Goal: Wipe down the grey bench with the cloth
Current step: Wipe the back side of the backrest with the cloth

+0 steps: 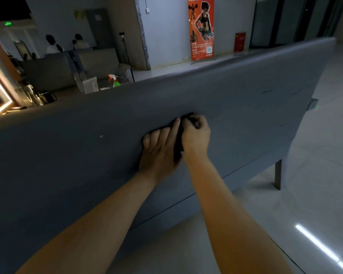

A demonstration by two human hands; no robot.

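The grey bench (67,151) fills the view, its padded back panel facing me from lower left to upper right. A dark cloth (178,144) shows as a narrow strip between my two hands, against the panel. My right hand (196,133) has its fingers curled round the top of the cloth. Beside it, my left hand (159,149) lies on the panel with its fingers bent, touching the cloth's left side. Most of the cloth is hidden by the hands.
Behind the bench's top edge stand a green spray bottle (115,81) and a clear container (88,83). A bench leg (278,175) stands on the pale tiled floor (315,184) at right. Other sofas, seated people and an orange banner (201,28) are farther back.
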